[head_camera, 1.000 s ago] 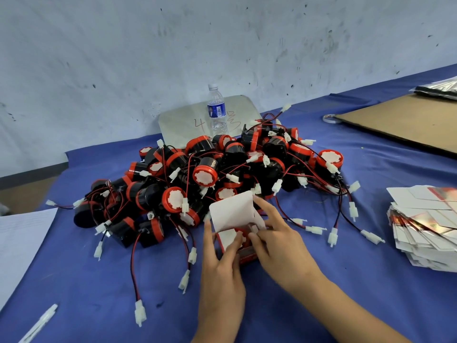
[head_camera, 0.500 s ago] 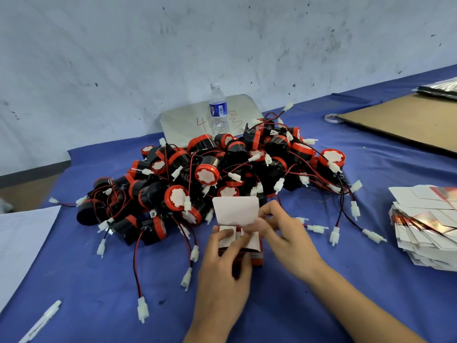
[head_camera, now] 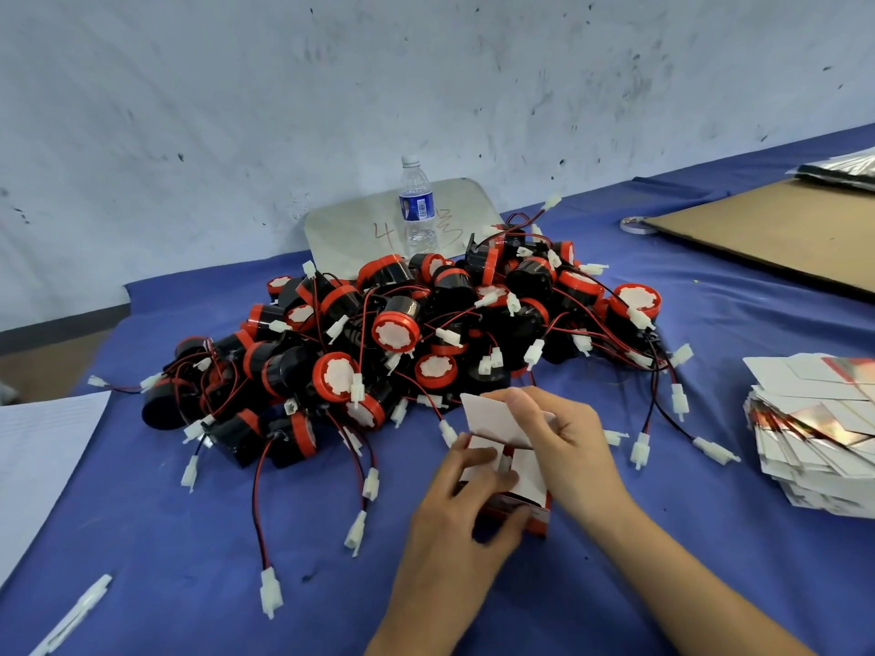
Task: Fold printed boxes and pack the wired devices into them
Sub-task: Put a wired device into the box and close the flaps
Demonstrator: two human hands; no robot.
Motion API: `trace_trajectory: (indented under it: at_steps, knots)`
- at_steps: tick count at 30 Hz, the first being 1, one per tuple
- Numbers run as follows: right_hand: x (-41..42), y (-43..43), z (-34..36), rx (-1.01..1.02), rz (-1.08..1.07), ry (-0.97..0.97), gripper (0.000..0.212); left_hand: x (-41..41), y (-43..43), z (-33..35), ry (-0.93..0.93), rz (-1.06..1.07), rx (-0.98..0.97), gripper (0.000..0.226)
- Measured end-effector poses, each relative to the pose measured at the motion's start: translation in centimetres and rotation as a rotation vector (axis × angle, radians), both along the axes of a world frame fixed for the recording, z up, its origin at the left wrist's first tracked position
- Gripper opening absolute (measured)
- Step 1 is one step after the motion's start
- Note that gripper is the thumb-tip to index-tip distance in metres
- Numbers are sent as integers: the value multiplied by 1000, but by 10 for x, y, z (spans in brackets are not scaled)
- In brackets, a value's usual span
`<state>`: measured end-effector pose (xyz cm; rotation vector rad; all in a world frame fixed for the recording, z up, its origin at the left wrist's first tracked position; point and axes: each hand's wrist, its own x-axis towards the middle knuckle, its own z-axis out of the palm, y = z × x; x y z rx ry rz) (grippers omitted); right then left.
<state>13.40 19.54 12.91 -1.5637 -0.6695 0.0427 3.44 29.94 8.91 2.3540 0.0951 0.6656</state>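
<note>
Box (head_camera: 535, 485), small, red-printed cardboard with white inner flaps, is standing on the blue cloth (head_camera: 189, 561) just in front of the heap (head_camera: 402, 324) of black-and-red round wired devices; its contents are hidden. The left hand (head_camera: 450, 527) is gripping the box, fingers pressing the side flaps inward. The right hand (head_camera: 575, 447) is pinching the white lid flap (head_camera: 487, 416) and tipping it over the opening. Advisable: side flaps lying flat and wire tucked in before the lid is going down. Stack of flat printed box blanks (head_camera: 814, 433) is lying well right of the heap; clear plastic water bottle (head_camera: 416, 205) is standing just behind it.
</note>
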Motion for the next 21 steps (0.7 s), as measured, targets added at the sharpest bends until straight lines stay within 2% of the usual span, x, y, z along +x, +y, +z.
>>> trace_trajectory:
  at_steps: [3, 7, 9, 11, 14, 16, 21]
  knots:
    - [3, -1, 0, -109, 29, -60, 18, 0, 1, 1, -13, 24, 67, 25]
    - [7, -1, -2, -160, 67, -79, 26, 1, 1, 0, -85, 80, 108, 29]
    - [6, -2, -1, -160, 155, -99, 33, 0, 0, 2, -124, 126, 50, 37]
    - [5, 0, -4, -249, 226, -197, 33, -1, 2, 3, -160, 225, -93, 49]
    - [8, 2, -9, -423, 281, -323, 31, -2, 11, 2, -121, 324, -341, 46]
    - [9, 1, -10, -464, 279, -344, 31, -2, 13, 1, -92, 311, -349, 40]
    - [6, 2, -13, -453, 243, -408, 31, -2, 12, 3, -158, 295, -324, 30]
